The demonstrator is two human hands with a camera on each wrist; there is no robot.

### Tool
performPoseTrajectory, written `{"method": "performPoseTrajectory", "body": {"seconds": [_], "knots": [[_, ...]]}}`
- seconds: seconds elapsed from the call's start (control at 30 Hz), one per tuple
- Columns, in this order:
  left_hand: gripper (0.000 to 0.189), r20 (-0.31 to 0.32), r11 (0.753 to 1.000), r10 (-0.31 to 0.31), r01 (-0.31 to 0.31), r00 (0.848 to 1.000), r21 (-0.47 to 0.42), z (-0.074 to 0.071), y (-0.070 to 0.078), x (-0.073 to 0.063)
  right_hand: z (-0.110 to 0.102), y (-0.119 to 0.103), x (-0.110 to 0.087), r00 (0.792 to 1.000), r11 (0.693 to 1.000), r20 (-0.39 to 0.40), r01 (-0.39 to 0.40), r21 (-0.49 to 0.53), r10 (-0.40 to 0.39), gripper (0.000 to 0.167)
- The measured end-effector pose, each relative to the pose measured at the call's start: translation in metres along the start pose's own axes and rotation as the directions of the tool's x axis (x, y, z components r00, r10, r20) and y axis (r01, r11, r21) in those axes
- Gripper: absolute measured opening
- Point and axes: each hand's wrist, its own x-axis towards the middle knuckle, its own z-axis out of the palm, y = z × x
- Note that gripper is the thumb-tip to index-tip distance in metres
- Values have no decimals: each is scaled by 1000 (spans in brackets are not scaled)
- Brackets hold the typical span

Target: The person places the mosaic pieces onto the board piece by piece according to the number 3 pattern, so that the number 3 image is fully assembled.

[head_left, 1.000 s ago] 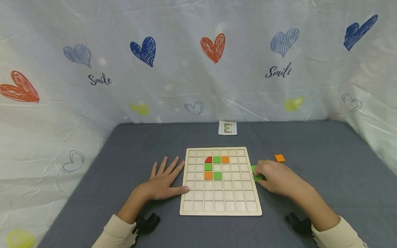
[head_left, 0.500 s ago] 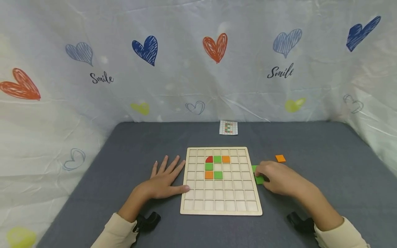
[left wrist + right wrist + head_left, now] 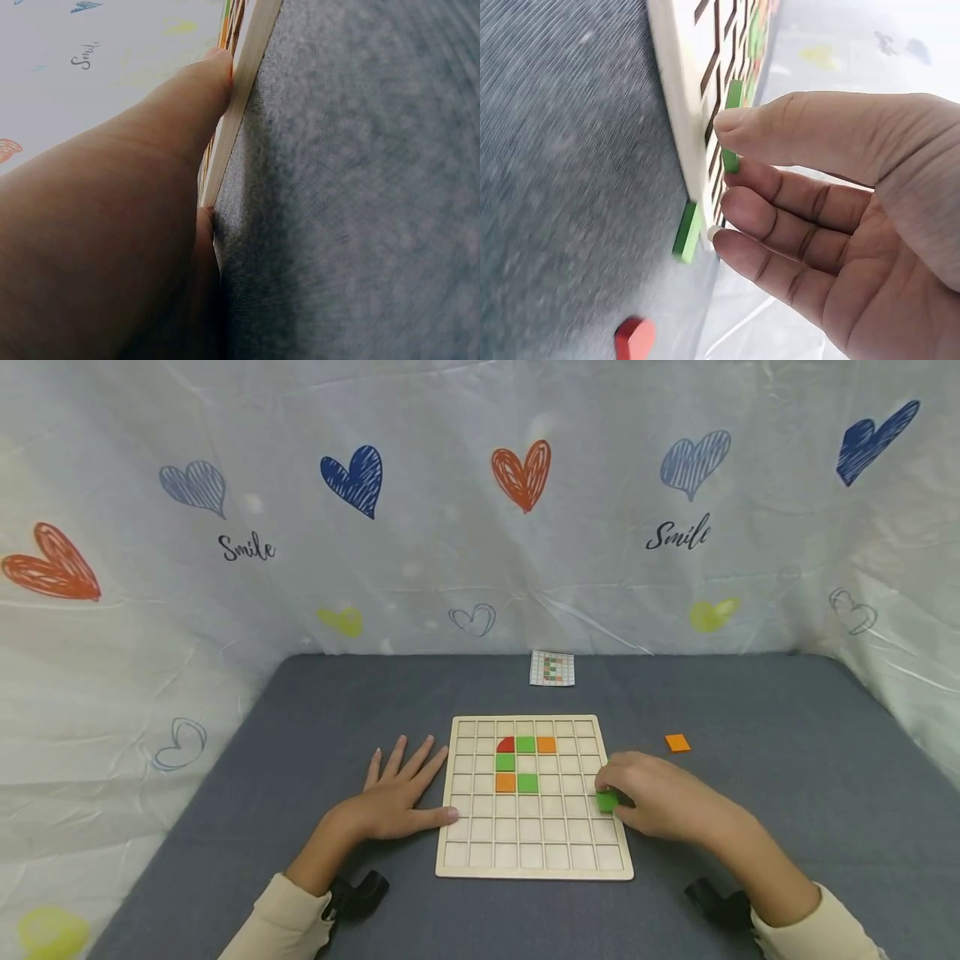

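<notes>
Between thumb and fingers, my right hand (image 3: pixel 667 793) pinches a green square tile (image 3: pixel 606 802) over the right edge of the wooden grid board (image 3: pixel 534 874). The right wrist view shows this green tile (image 3: pixel 733 94) held on edge, close above the grid. My left hand (image 3: pixel 393 797) lies spread on the table, its thumb on the board's left rim. In the grid sit a red rounded-corner tile (image 3: pixel 506 745) and several green and orange square tiles (image 3: pixel 546 744). Beside the board's right edge lies another green tile (image 3: pixel 687 232), mostly hidden by my right hand in the head view.
An orange tile (image 3: pixel 677 742) lies on the grey tablecloth (image 3: pixel 360 689) right of the board. A red piece (image 3: pixel 634 339) shows in the right wrist view. Behind the board is a small printed pattern card (image 3: pixel 552 668). A curtain with hearts (image 3: pixel 521 475) hangs behind the table.
My right hand has drawn one green tile from beside the board leftward, so it now overlaps the board's right edge. The left hand has stayed in place.
</notes>
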Motion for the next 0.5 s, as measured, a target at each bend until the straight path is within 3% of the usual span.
{"method": "performPoseTrajectory", "body": {"seconds": [0.27, 0.5], "knots": [[102, 0, 999, -25, 25, 1000, 22, 8, -7, 4, 4, -8, 12, 998, 998, 7, 58, 20, -58, 24], [99, 7, 1000, -12, 12, 1000, 16, 1, -1, 0, 8, -14, 21, 995, 995, -11, 95, 43, -95, 28]]}}
